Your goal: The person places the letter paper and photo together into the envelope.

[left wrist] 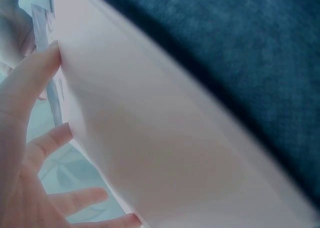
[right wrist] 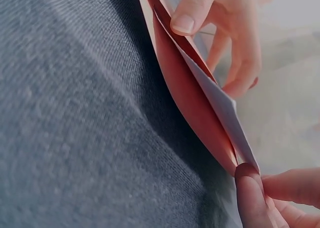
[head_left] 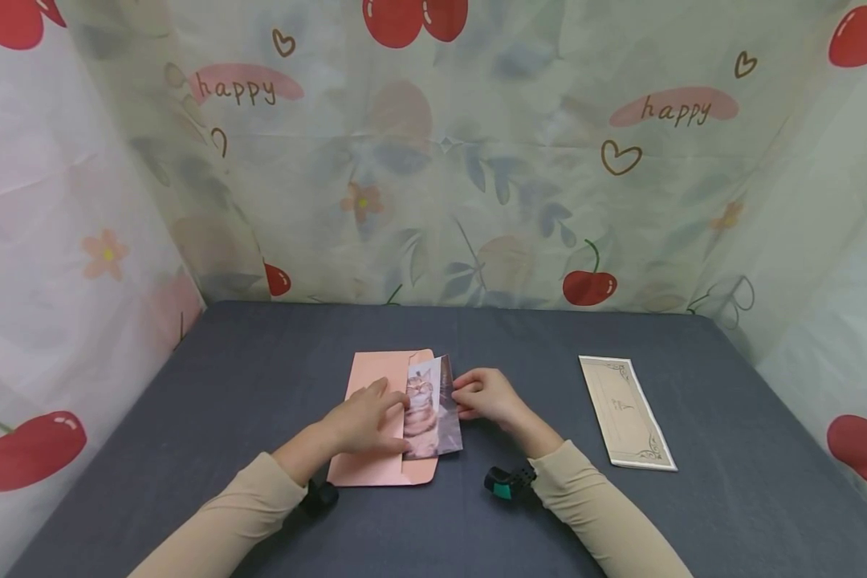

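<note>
A pink envelope (head_left: pixel 364 472) lies on the table with its opening toward the right. Partway out of it sticks a photo card (head_left: pixel 422 429) picturing a cat, and a darker purplish card (head_left: pixel 449 425) shows beyond its right edge. My left hand (head_left: pixel 361 417) rests on the envelope, fingers spread, with thumb and fingertips at the opening's edge. At the cards' right edge, my right hand (head_left: pixel 490 395) pinches them between thumb and fingers. The right wrist view shows the envelope's mouth (right wrist: pixel 185 98) gaping beside a card. How many cards are inside is hidden.
To the right on the dark table (head_left: pixel 520 345) lies a long cream card (head_left: pixel 624 413) with ornamental corners and a white border. A printed curtain (head_left: pixel 433 185) encloses the table at the back and both sides.
</note>
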A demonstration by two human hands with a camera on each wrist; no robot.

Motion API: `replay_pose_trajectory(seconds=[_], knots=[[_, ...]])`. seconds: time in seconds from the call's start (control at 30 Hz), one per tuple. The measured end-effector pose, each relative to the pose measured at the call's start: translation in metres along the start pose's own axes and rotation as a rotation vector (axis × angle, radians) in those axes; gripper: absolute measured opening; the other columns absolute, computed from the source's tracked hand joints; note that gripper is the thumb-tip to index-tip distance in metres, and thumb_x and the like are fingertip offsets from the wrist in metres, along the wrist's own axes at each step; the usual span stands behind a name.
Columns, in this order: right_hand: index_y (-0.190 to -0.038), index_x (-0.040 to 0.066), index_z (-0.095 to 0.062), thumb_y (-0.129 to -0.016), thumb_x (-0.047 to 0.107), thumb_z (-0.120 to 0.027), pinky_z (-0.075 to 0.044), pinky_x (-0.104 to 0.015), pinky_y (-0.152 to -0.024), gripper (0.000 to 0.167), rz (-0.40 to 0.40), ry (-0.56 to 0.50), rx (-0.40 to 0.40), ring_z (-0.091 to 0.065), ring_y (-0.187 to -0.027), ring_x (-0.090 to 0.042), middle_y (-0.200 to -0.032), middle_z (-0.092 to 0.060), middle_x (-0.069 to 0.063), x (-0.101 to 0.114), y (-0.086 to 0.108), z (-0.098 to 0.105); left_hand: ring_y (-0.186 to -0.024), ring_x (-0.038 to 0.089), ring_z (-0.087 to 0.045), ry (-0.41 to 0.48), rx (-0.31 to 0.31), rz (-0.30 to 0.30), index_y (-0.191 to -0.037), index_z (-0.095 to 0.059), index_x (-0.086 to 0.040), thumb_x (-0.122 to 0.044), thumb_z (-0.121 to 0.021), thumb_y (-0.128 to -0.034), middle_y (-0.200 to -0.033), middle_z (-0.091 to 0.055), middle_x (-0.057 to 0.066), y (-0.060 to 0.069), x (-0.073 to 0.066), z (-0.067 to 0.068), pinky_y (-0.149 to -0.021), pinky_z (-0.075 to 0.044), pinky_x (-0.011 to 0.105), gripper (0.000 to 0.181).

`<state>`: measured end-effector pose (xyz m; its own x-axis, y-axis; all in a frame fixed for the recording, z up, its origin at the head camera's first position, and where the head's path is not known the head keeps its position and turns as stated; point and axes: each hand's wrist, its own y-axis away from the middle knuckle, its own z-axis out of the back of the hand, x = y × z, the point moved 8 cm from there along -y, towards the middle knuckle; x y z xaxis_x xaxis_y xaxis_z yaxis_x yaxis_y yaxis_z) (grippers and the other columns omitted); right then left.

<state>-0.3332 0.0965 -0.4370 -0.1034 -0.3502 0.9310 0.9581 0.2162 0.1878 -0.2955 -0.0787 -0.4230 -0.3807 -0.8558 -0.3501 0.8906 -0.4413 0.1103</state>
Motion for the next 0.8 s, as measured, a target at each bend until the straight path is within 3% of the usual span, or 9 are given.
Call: replay_pose_trajectory(seconds=[0.6, 0.8], knots=[[-0.107, -0.009, -0.058, -0.085, -0.001, -0.061, -0.055, -0.028, -0.059, 0.023, 0.017, -0.011, 0.007, -0.06, -0.058, -0.008, -0.083, -0.07, -0.015, 0.002, -0.003, -0.012, -0.123, 0.041, -0.045, 0.01, -0.004, -0.009, -0.116, -0.054, -0.026, -0.052, -0.072, -0.0739, -0.144, -0.034, 0.024, 0.0, 0.0, 0.0, -0.094, -0.042, 0.054, 0.052], [-0.106, -0.008, -0.058, -0.084, -0.001, -0.061, -0.055, -0.029, -0.059, 0.024, 0.041, 0.008, 0.004, -0.061, -0.058, -0.008, -0.087, -0.07, -0.019, 0.004, -0.004, -0.016, -0.108, 0.035, -0.051, -0.012, -0.028, -0.041, -0.115, -0.055, -0.025, -0.051, -0.073, -0.0735, -0.131, -0.043, 0.019, 0.001, -0.003, 0.002, -0.087, -0.045, 0.05, 0.051]])
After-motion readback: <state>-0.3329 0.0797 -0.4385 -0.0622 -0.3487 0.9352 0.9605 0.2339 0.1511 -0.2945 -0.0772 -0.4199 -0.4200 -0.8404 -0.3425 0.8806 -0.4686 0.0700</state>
